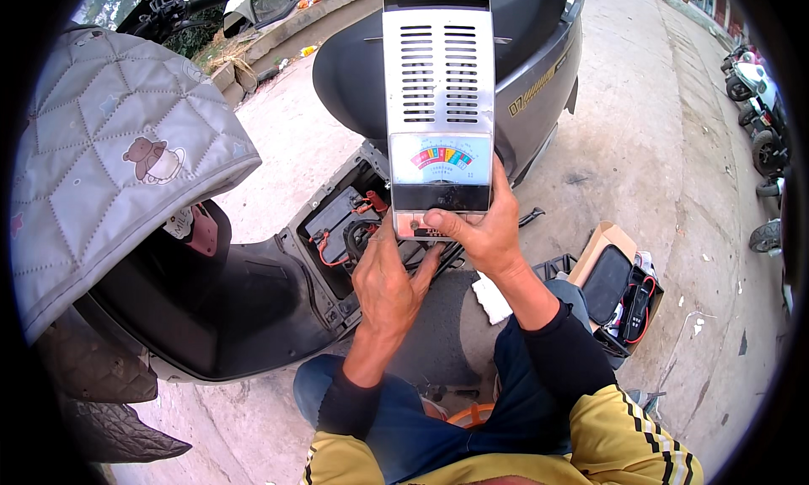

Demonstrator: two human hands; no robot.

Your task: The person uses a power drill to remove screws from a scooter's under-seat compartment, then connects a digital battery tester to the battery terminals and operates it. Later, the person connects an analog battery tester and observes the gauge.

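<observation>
A silver battery tester (439, 80) with slotted vents and a coloured dial gauge is held upright in front of me, over the scooter. My right hand (495, 241) grips its lower right side, thumb across the front near the bottom edge. At the lower left corner, my left hand (388, 283) has its fingers closed against the case. Just behind the tester, a battery (335, 214) sits in the scooter's uncovered floor compartment. A red clamp (377, 201) and red and black leads show there, partly hidden by the tester and my fingers.
The scooter's black seat (350, 80) rises behind the tester. A quilted grey cover (126, 148) hangs over its front at left. To the right, an open cardboard box (619, 287) holds a dark case and a cabled device. Parked motorbikes (763, 139) line the far right.
</observation>
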